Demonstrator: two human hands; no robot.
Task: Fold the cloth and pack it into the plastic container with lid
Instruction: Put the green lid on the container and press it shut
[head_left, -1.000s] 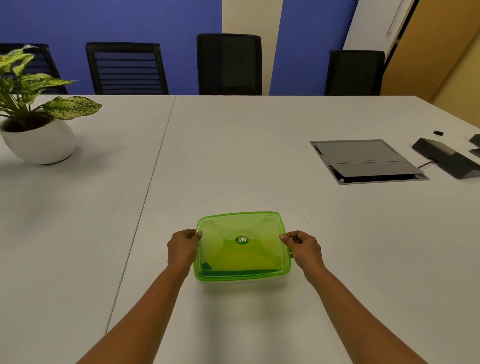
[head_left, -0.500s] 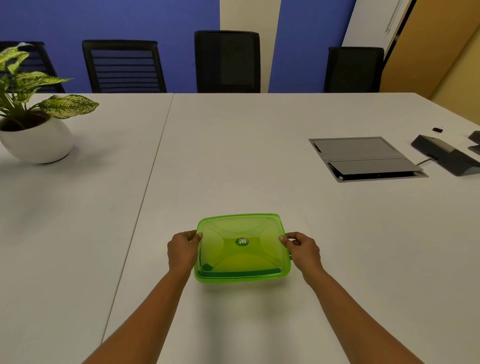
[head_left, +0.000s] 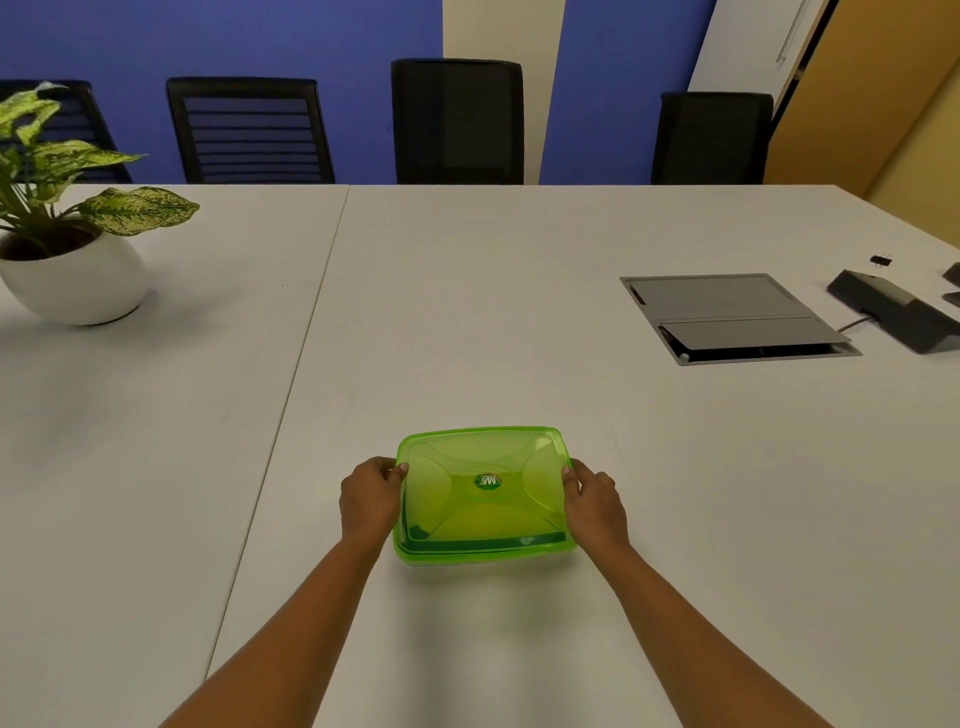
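A square plastic container with a translucent green lid (head_left: 483, 493) sits on the white table (head_left: 467, 322), near me at the centre. The lid lies flat on top, with a small round label in its middle. Through the lid I see a yellow-green mass with a dark green strip along the near side, which looks like the cloth. My left hand (head_left: 370, 501) grips the container's left edge, thumb on the lid rim. On the opposite side my right hand (head_left: 596, 500) holds the right edge the same way.
A potted plant in a white bowl (head_left: 72, 280) stands at the far left. A grey cable hatch (head_left: 732, 317) is set into the table at the right, with a dark device (head_left: 898, 309) beyond it. Several black chairs (head_left: 457, 122) line the far edge.
Both hands stay on the container's sides. The lid has settled lower and flatter onto the container, which has barely shifted on the table.
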